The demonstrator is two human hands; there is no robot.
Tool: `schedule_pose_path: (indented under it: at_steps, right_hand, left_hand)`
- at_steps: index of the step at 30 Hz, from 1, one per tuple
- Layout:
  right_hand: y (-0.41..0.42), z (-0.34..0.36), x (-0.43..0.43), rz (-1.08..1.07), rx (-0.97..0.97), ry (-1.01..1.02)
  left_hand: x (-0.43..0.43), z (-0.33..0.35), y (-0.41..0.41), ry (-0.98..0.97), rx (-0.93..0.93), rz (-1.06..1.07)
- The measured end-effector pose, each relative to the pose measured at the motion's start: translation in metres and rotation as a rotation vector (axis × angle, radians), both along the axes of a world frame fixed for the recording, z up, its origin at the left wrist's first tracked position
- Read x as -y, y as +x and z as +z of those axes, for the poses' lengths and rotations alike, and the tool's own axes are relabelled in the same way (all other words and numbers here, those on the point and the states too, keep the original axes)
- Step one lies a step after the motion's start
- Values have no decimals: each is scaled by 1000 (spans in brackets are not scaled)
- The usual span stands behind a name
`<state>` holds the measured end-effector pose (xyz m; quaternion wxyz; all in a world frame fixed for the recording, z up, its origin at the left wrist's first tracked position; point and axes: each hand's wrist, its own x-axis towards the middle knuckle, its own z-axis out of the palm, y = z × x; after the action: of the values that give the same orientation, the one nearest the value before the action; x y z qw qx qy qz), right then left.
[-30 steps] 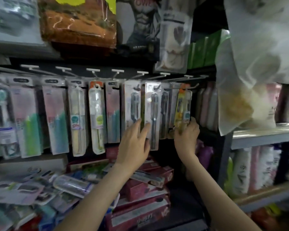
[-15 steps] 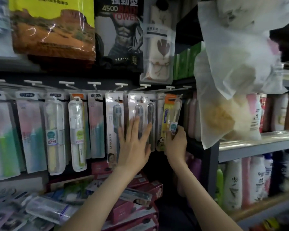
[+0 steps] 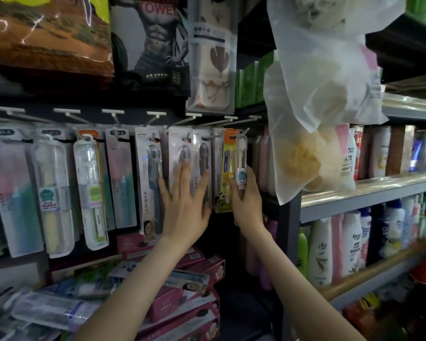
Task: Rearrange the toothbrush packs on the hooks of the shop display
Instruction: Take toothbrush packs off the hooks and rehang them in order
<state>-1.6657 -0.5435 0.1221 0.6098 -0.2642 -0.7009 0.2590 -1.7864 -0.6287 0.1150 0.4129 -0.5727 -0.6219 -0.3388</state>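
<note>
Left hand (image 3: 185,203) flat, fingers straight, pressing the grey toothbrush packs (image 3: 180,148) mid-row. Right hand (image 3: 247,203) just beside it, fingers curled round a clear toothbrush pack (image 3: 240,156), whose top is at the rightmost hook (image 3: 244,131) — hung or not, unclear.

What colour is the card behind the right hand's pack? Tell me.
The card behind the pack is yellow with an orange top; head view.

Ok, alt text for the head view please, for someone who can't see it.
The right hand grips a clear toothbrush pack in front of a yellow pack, while the left hand presses flat on neighbouring hanging packs.
</note>
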Motion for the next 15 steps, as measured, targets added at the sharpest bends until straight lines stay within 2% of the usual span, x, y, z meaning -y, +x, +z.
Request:
schedule_pose_path:
  at_steps: [5,9,15]
  right_hand:
    - [3,0,5,69,-33,12]
    - [5,0,17,96,-34,151]
    - [9,-25,29,70,144,321]
  left_hand:
    - [2,3,-1,1,-11,-15]
    - [4,5,-1,-8,2,-29]
    - [31,-9,-9,-33,15,-18]
